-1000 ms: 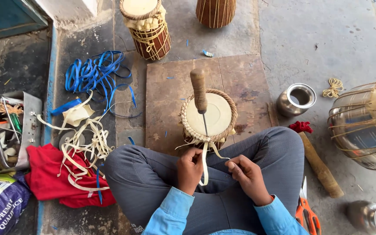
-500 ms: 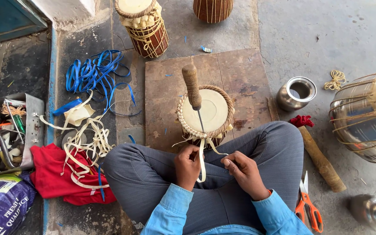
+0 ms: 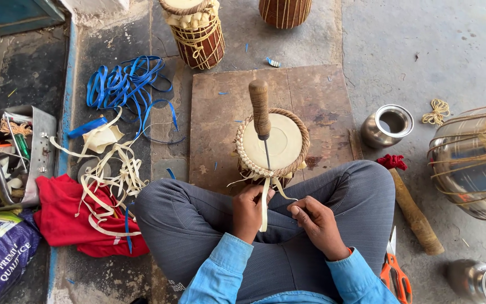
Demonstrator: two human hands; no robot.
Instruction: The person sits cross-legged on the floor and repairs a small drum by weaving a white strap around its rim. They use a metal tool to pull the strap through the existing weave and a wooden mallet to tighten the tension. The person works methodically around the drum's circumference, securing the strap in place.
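Left hand (image 3: 248,211) pinches the pale strap (image 3: 264,209) just below the drum (image 3: 272,145); right hand (image 3: 317,224) curled beside it. Strap looks stiff, thin, light.

The drum (image 3: 272,143) stood on a board (image 3: 220,107) on the floor, just before the person's crossed legs, with an awl (image 3: 260,112) standing over its head. Both hands lay near the drum's near edge, the left hand (image 3: 248,211) beside the right hand (image 3: 317,222), a strip (image 3: 264,205) hanging between them. Left of the board lay cords (image 3: 122,87) and strips (image 3: 111,174); farther left stood a tool tray (image 3: 40,152). Right of the board stood a metal cup (image 3: 388,125), and beyond it a large drum (image 3: 473,163). Scissors (image 3: 394,273) lay by the right knee.
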